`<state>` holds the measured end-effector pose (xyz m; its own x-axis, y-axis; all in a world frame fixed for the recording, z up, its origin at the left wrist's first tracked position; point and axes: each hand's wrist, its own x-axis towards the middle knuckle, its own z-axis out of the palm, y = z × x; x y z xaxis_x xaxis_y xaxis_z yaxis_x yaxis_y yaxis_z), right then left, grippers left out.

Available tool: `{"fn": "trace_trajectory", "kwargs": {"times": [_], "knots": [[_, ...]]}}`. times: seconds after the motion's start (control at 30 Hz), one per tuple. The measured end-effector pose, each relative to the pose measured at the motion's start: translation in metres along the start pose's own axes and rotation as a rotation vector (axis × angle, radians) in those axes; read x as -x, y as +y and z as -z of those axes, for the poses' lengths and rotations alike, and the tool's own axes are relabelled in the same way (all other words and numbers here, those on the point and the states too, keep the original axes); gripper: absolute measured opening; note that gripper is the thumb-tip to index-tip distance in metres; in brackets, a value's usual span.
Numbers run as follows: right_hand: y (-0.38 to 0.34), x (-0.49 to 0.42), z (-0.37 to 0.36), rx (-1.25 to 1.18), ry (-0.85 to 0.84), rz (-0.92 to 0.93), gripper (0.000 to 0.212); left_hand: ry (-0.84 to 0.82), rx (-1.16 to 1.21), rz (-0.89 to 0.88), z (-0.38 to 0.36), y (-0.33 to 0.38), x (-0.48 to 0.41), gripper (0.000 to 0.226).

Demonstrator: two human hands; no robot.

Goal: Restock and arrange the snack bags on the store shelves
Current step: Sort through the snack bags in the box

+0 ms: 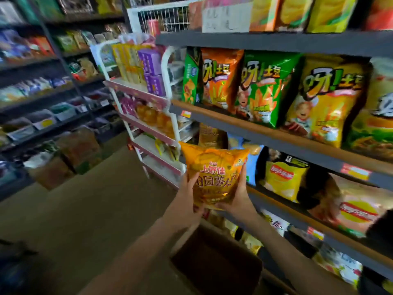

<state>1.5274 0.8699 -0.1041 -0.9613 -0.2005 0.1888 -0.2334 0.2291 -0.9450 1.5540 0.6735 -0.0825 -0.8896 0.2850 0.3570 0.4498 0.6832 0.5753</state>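
Orange snack bag (214, 175) held upright in the air directly above the open cardboard box (217, 265), printed front toward the camera. Left hand (187, 196) grips the bag's lower left edge: thumb on the front, fingers curled round behind, tips hidden. Right hand (238, 194) grips the lower right edge: thumb lying up along the side, fingers curled under the bottom seam. Left forearm passes the box on its left, right forearm on its right. Dark shelf unit (276, 142) rises just right of the box; cannot tell whether the held bag touches it. Up and right of the box, yellow chip bag (280, 179) stands on a shelf. Higher above the box, tall orange bag (221, 79), green bag (265, 90) and large yellow bag (327, 103) stand side by side. White rack (168, 67) stands beyond the box, stocked.
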Motion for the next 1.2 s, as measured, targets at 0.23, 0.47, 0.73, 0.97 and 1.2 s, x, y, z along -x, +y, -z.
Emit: {"fn": "trace_trajectory", "kwargs": {"times": [0.23, 0.47, 0.73, 0.97, 1.2], "knots": [[0.028, -0.109, -0.046, 0.014, 0.132, -0.024, 0.115, -0.033, -0.098, 0.062, 0.006, -0.109, -0.091, 0.071], [0.069, -0.184, -0.073, 0.135, 0.362, -0.099, 0.066, -0.192, -0.268, -0.099, -0.019, -0.209, -0.164, 0.056], [0.129, -0.226, -0.079, 0.273, 0.49, -0.184, 0.084, -0.499, -0.271, -0.2, -0.044, -0.271, -0.213, 0.07], [0.136, -0.236, -0.084, 0.186, 0.549, -0.265, 0.117, -0.351, 0.125, -0.321, -0.065, -0.271, -0.232, 0.087], [0.134, -0.235, -0.091, 0.205, 0.651, -0.258, 0.121, -0.197, 0.171, -0.372, -0.082, -0.278, -0.244, 0.092]]}}
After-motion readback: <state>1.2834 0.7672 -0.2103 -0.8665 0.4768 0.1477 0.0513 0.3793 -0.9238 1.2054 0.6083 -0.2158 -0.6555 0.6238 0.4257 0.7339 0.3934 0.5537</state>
